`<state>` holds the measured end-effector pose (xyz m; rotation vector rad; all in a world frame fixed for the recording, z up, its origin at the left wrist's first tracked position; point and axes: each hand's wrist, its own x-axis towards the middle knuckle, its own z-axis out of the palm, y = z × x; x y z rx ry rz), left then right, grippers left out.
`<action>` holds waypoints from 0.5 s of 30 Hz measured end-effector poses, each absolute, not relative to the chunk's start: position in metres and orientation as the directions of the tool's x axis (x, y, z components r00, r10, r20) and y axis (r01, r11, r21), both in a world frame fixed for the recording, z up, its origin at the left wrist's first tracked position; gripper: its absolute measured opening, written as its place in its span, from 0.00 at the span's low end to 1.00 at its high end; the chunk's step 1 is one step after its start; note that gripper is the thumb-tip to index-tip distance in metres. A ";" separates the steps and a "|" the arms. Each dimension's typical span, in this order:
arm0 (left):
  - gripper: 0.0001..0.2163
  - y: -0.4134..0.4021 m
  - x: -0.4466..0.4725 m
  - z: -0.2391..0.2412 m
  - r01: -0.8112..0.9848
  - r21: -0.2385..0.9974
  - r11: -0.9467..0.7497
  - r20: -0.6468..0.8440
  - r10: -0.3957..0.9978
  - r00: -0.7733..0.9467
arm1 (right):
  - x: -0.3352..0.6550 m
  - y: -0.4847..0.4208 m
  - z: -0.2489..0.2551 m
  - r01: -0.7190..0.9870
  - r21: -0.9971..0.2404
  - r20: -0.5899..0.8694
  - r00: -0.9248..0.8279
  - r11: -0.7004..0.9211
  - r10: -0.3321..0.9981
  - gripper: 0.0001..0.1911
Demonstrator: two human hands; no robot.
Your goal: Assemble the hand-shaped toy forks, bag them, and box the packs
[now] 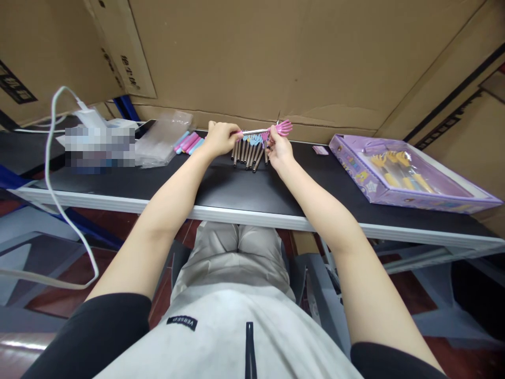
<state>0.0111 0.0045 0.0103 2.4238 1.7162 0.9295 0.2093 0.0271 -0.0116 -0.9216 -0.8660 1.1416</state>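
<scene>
Stretching crosswise, pink scratcher (254, 132), claw (284, 127) rightward, left fingers (232, 129) gripping handle (239, 135), right fingers (273, 135) pinching neck.

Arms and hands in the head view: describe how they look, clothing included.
Both arms wear plain black sleeves that end above the elbow; below that they are bare. The left hand and right hand wear no gloves, and no watch or bracelet shows.

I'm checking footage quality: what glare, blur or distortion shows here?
Head view: pale highlights on the clear plastic bag; wide-angle stretch at the black sleeves near the lower corners; a pixelated patch at left; soft detail on the pink hand-shaped tool.
</scene>
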 end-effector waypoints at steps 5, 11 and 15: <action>0.12 0.007 0.006 0.014 0.838 0.389 -0.383 0.431 0.879 0.202 | 0.212 0.032 -0.004 -0.301 -0.938 0.112 0.207 0.173 0.972 0.25; 0.14 0.007 -0.036 0.023 0.849 0.461 -0.260 0.477 0.879 0.010 | 0.282 0.053 0.030 -0.242 -0.954 0.032 0.507 0.178 0.861 0.24; 0.19 0.008 -0.058 0.022 0.861 0.474 -0.184 0.439 0.897 -0.050 | 0.334 0.071 0.032 -0.224 -0.968 -0.055 0.630 0.114 0.775 0.25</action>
